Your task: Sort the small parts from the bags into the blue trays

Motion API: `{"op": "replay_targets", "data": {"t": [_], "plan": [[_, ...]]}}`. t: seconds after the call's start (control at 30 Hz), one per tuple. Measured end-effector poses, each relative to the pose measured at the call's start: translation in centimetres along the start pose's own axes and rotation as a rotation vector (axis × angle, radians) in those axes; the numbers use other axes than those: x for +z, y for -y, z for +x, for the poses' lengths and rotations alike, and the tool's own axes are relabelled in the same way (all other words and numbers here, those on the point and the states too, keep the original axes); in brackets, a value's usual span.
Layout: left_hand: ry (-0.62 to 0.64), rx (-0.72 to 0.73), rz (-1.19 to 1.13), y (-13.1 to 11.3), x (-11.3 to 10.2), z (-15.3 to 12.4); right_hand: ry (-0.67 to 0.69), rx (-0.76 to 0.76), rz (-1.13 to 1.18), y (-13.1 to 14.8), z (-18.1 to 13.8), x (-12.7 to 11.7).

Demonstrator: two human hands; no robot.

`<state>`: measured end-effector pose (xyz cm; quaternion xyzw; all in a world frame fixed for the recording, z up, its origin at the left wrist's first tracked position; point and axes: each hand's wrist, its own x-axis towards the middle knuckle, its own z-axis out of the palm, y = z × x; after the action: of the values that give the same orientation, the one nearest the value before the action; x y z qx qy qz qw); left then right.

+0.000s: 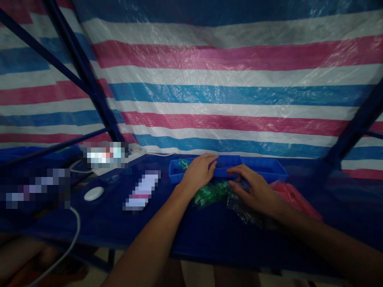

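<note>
My left hand (199,171) rests on the front rim of a long blue plastic tray (269,169), fingers stretched flat and pointing right. My right hand (254,191) lies just in front of the tray, fingers spread over a pile of small green plastic pieces (209,193) and a clear plastic bag (242,211). Whether those fingers pinch a piece is hidden. A few green pieces (183,163) lie inside the tray's left end. A red plastic bag (295,197) lies to the right of my right hand.
The work surface is a dark blue table (209,235). A white round object (93,193) and a white cable (72,235) lie at the left. A striped pink, white and blue tarp (224,79) hangs behind, held by dark blue poles (89,79).
</note>
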<state>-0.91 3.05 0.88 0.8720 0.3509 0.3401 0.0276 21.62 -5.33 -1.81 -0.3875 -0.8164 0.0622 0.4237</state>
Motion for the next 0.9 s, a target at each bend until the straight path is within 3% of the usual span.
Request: {"op": "replay_targets", "data": {"t": [0.13, 0.33, 0.47, 0.77, 0.9], "plan": [[0.135, 0.031, 0.098, 0.5, 0.8, -0.8, 0.137, -0.061, -0.027, -0.1, -0.2, 0.5], [0.128, 0.029, 0.101, 0.0, 0.6, -0.9, 0.209, -0.013, -0.079, -0.6, -0.3, 1.1], [0.130, 0.015, 0.070, -0.4, 0.4, -0.7, 0.157, 0.056, -0.099, -1.3, -0.4, 1.1], [0.140, -0.007, 0.163, -0.1, 0.6, -1.1, 0.071, 0.042, -0.132, -1.7, -0.1, 0.2], [0.133, -0.002, 0.142, -0.4, 0.3, -1.1, -0.103, 0.100, -0.070, -1.1, 0.2, -0.6]]}}
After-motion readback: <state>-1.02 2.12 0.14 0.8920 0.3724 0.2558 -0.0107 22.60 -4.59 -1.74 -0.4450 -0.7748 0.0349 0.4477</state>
